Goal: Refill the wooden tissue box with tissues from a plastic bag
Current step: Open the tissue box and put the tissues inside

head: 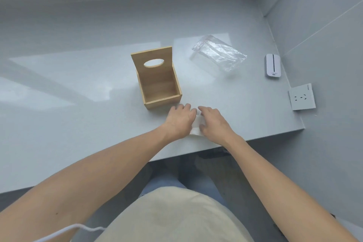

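The wooden tissue box [161,92] stands open on the grey counter, its lid with an oval hole tipped up at the back, and its inside looks empty. A clear plastic bag [219,52] lies flat and empty behind it to the right. A white stack of tissues [196,125] rests near the counter's front edge, just right of the box. My left hand [179,121] and my right hand [213,122] lie on either side of the stack, fingers curled onto it; the hands cover most of it.
A small white device [272,66] lies at the far right of the counter [78,104]. A white wall socket [302,96] sits on the right wall. Walls close the counter at the back and right. A white cable [64,231] hangs at the lower left.
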